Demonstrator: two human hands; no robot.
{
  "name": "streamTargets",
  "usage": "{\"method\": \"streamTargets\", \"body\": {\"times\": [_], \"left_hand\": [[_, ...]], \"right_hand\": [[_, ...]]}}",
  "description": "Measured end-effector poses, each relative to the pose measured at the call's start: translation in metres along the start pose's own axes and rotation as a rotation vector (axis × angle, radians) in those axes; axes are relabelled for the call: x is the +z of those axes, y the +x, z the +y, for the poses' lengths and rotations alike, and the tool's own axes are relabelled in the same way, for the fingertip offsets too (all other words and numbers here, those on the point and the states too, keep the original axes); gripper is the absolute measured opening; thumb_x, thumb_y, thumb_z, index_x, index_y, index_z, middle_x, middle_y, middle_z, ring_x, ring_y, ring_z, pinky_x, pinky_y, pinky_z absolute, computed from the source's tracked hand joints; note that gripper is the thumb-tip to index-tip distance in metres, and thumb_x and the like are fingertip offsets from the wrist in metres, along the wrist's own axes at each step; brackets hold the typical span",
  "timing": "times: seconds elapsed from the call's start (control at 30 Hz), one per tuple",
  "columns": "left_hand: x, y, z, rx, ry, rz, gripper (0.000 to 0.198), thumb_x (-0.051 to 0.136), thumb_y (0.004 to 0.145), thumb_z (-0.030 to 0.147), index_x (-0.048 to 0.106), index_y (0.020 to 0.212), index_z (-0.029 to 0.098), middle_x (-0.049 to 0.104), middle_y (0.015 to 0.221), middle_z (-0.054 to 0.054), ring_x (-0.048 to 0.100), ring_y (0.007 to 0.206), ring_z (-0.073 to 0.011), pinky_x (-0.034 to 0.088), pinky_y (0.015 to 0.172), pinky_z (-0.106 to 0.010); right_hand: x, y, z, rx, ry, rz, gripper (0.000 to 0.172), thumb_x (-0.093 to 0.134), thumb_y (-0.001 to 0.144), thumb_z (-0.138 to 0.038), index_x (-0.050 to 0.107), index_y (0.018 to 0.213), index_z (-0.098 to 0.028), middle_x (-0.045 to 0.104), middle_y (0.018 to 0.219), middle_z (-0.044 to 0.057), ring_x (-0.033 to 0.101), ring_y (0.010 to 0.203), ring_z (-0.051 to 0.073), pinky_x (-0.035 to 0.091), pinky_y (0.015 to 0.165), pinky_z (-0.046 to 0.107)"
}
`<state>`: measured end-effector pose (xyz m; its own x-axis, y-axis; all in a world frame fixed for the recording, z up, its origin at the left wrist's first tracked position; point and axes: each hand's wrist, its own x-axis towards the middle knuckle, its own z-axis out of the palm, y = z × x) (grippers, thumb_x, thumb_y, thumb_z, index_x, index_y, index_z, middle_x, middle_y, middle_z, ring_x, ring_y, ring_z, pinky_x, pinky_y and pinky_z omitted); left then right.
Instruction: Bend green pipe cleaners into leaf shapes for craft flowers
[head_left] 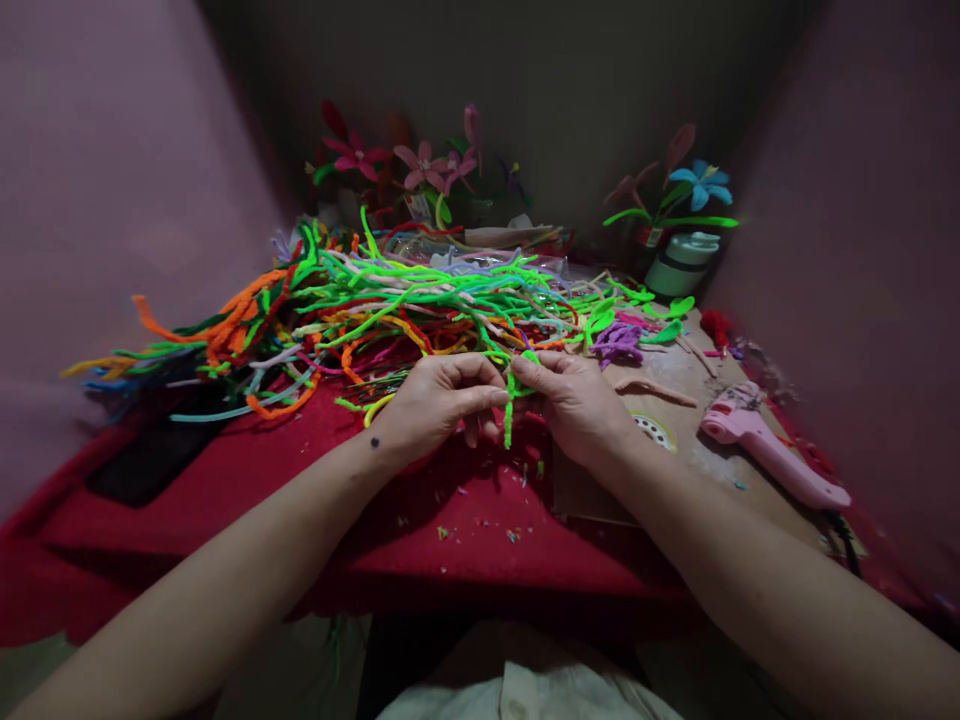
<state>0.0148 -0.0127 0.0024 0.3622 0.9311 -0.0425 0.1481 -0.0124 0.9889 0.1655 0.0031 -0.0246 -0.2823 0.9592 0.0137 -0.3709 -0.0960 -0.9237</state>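
Between my two hands is a bright green pipe cleaner (pixel 509 412), bent near its top, with one end hanging down. My right hand (pixel 574 400) pinches its upper part between thumb and fingers. From the other side my left hand (pixel 450 402) closes its thumb and fingers on the same green piece. Just behind both hands lies a big heap of pipe cleaners (pixel 450 295), mostly green, with orange, red, white and yellow ones among them.
A pink glue gun (pixel 772 450) lies on a cardboard sheet (pixel 600 490) at the right. A black phone (pixel 154 460) is at the left on the red cloth (pixel 337 540). Fuzzy flowers (pixel 424 165) and a pale green jar (pixel 681 264) stand at the back.
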Motion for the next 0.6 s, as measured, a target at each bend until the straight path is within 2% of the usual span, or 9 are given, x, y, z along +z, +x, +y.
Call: {"method": "streamTargets", "body": {"times": [0.2, 0.37, 0.6], "left_hand": [[-0.013, 0.0, 0.001, 0.105, 0.101, -0.116, 0.012, 0.059, 0.076, 0.027, 0.058, 0.075, 0.015, 0.059, 0.056, 0.001, 0.056, 0.048, -0.0105, 0.047, 0.05, -0.022], [-0.019, 0.004, -0.001, 0.201, 0.208, -0.124, 0.012, 0.062, 0.073, 0.027, 0.062, 0.072, 0.015, 0.061, 0.069, -0.001, 0.057, 0.06, -0.0105, 0.048, 0.061, -0.021], [-0.029, 0.007, 0.001, 0.096, 0.073, -0.309, 0.014, 0.062, 0.073, 0.028, 0.061, 0.072, 0.014, 0.064, 0.072, -0.006, 0.061, 0.062, -0.0145, 0.05, 0.061, -0.027]], "right_hand": [[0.0, 0.0, 0.0, 0.041, 0.151, -0.039, 0.021, 0.07, 0.065, -0.03, 0.056, 0.062, -0.014, 0.052, 0.052, -0.004, 0.047, 0.046, 0.008, 0.038, 0.046, 0.022], [0.001, -0.002, -0.002, 0.085, 0.212, -0.04, 0.017, 0.07, 0.063, -0.025, 0.058, 0.063, -0.014, 0.053, 0.055, -0.004, 0.048, 0.047, 0.007, 0.038, 0.045, 0.021], [0.003, -0.004, -0.008, 0.205, 0.168, -0.104, 0.017, 0.069, 0.063, -0.027, 0.059, 0.064, -0.013, 0.058, 0.054, -0.001, 0.052, 0.046, 0.009, 0.044, 0.047, 0.022]]}}
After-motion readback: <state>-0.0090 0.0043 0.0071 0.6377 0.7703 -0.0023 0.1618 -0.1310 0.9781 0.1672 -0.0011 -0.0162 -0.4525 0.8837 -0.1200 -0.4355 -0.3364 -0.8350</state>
